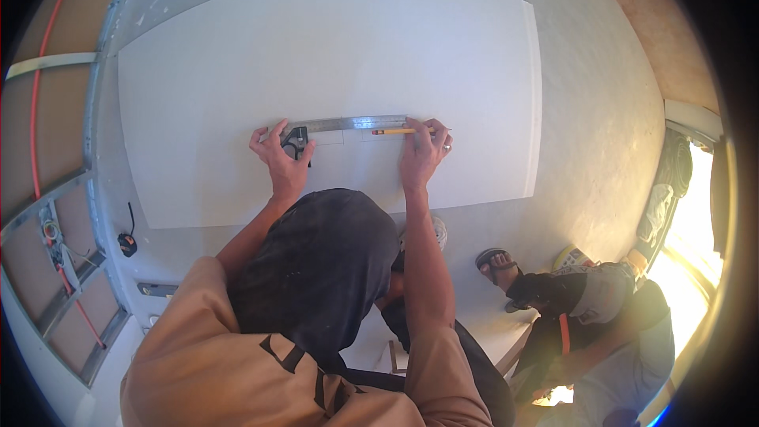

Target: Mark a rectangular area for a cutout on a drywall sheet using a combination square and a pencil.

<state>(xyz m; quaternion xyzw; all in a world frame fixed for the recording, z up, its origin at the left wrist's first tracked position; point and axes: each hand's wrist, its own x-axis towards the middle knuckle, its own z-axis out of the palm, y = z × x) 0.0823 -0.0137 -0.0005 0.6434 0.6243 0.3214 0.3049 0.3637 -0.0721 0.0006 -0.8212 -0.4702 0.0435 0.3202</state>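
Observation:
A combination square lies flat on a large white board [332,47], its steel blade [348,123] running left to right. My left hand [277,162] is closed on the black square head [296,141], thumb on one side and fingers on the other. My right hand [423,156] grips a yellow pencil [393,132], held almost level with its eraser end pointing left. Fingers of that hand also touch the blade's right end. Thin pencil lines [343,139] show on the board just below the blade.
A tape measure [126,243] and a spirit level [156,289] lie on the floor at left, beside metal wall framing [91,111] with red conduit. Lower right, another person [609,324] in sandals is near a bright opening. A dark cloth-covered shape [316,269] fills the space between my forearms.

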